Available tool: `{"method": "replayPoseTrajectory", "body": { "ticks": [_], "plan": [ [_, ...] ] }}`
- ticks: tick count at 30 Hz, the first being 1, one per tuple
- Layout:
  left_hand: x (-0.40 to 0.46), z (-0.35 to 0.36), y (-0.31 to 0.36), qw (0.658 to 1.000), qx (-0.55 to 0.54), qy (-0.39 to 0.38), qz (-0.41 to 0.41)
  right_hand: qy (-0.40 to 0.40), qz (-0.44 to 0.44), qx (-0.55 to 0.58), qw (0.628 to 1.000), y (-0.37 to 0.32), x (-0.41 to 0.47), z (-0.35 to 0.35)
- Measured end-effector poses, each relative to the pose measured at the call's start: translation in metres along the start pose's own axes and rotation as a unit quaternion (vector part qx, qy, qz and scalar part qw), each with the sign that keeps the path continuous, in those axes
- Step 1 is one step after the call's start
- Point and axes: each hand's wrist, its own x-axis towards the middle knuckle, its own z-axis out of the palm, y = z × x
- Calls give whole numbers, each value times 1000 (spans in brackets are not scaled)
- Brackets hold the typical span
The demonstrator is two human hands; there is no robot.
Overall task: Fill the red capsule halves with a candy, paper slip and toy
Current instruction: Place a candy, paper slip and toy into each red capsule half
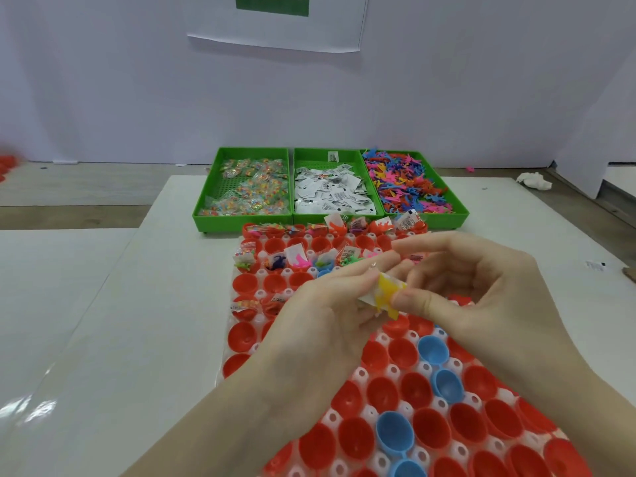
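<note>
Red plastic capsule halves [430, 418] in the white holder sheet [364, 376] across the lower frame sit mostly unfilled, a few blue halves [394, 437] among them. At centre, left hand [320, 304] and right hand [475, 287] together pinch a yellow rubbery toy [387, 294] with a white paper slip [366, 298]. Farther rows look filled; three green trays [206, 215] stay stocked.

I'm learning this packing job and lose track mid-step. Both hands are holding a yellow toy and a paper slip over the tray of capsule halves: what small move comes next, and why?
Probably lower the yellow toy and paper slip, pinched between the left hand and right hand, into an empty red half just past the filled rows. The far rows already hold items; the near ones sit empty.
</note>
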Motion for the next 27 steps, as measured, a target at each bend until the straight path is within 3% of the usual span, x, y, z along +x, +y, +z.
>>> {"method": "replayPoseTrajectory", "body": {
  "ticks": [4,10,14,17,23,25,27],
  "plan": [
    [-2,-7,-1,998,-6,-55,-21,-53,-2,-103,993,5,8,-4],
    [11,-6,-9,997,67,-10,33,-37,-96,-194,976,6,13,-5],
    [19,2,-4,981,157,29,110,-23,-53,-140,989,6,22,-7],
    [31,9,3,964,207,43,162,-1,26,10,1000,5,27,-7],
    [54,20,5,946,237,26,222,28,100,217,971,24,32,-8],
    [61,17,0,924,305,25,230,36,130,231,964,36,33,-12],
    [66,9,-4,905,365,38,214,19,158,160,974,50,33,-20]
  ]
}}
